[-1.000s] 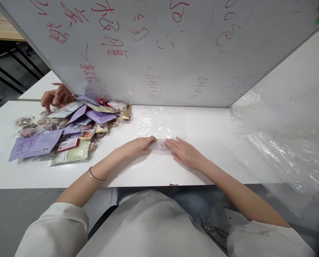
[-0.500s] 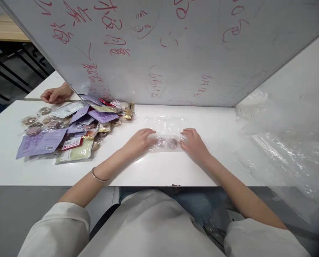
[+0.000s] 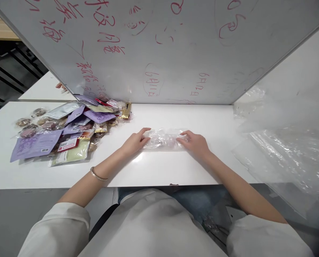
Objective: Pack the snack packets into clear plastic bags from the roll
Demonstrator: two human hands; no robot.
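A clear plastic bag lies crosswise on the white table in front of me, folded over into a narrow strip. Glare on the film blurs its small pinkish, round contents. My left hand grips the bag's left end, thumb on the near side and forefinger at the top edge. At the opposite end, my right hand holds the bag between thumb and bent fingers.
Left of me is a heap of purple sachets, green and red packets and wrapped round pieces. A whiteboard stands at the back. Loose plastic film is piled at right. Another person's fingers show behind the whiteboard's left edge.
The bag's far flap has been folded toward me over the contents, making a narrower strip. The other person's hand has mostly gone behind the whiteboard.
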